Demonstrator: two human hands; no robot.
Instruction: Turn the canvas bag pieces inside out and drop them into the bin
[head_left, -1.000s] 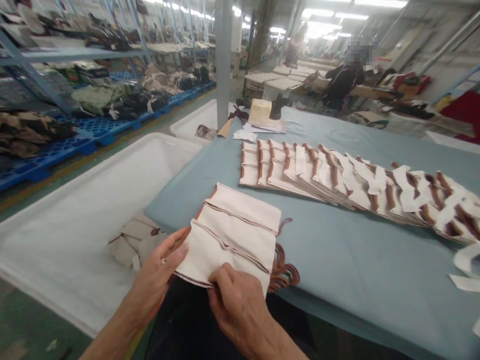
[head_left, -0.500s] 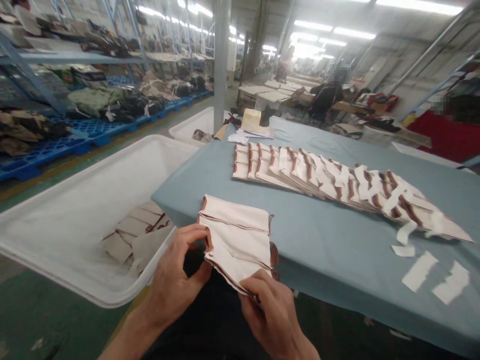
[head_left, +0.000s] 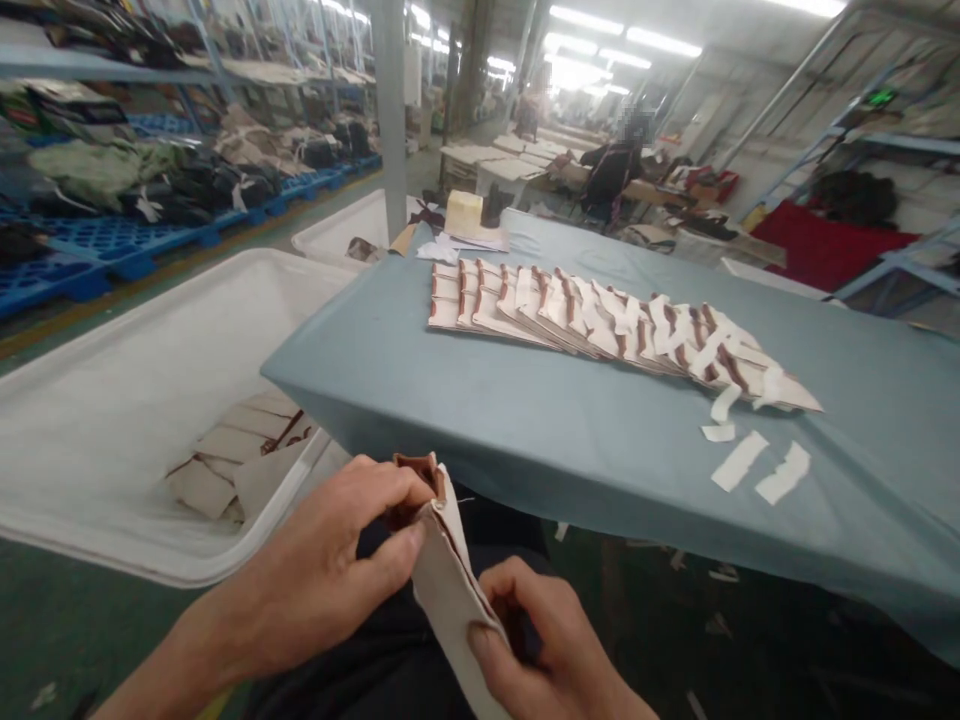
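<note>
A cream fabric panel with brown edging (head_left: pixel 444 590) is tilted up on its edge over my lap, just off the near side of the table. My left hand (head_left: pixel 352 550) pinches its upper corner, thumb on the cream face and fingers at the brown fold. Lower down, my right hand (head_left: pixel 536 640) grips the panel's long edge between thumb and curled fingers. A row of overlapping cream panels (head_left: pixel 570 310) with brown edges lies across the table, and white paper-like strips (head_left: pixel 705 350) rest on some of them.
A blue-grey cloth covers the table (head_left: pixel 390 380). Left of it stands a white bin (head_left: pixel 97 430) holding cream fabric pieces (head_left: pixel 240 450). Two loose white strips (head_left: pixel 757 470) lie near the table edge. A person (head_left: pixel 615 170) is farther back, and blue pallets (head_left: pixel 90 240) stand at left.
The fabric panel has come off the table edge towards me and turned from lying face-up to standing on edge. Both hands moved down with it, and the camera view shifted.
</note>
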